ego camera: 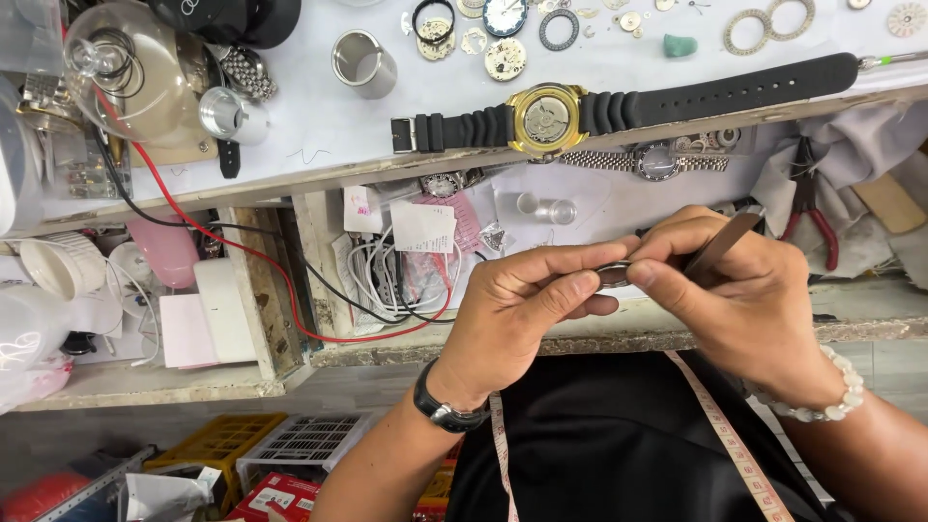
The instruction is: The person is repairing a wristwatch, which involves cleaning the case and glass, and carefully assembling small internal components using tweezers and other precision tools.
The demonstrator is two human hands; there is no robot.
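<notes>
My left hand (527,304) pinches a small round metal watch part (612,275) between thumb and fingers. My right hand (739,290) touches the same part and grips metal tweezers (723,245) whose tips meet it. Both hands hover over an open drawer (619,333) below the bench top. On the bench top (319,135) lies a gold watch (547,120) with an open back and a black rubber strap. A steel bracelet watch (655,160) lies at the bench edge just above my hands.
Several watch movements, dials and rings (506,58) lie at the back of the bench, beside a metal cup (363,63) and a glass dome (130,72). Red and black wires (251,253) trail into a drawer. Red-handled pliers (810,208) lie at right. Crates (300,445) stand on the floor.
</notes>
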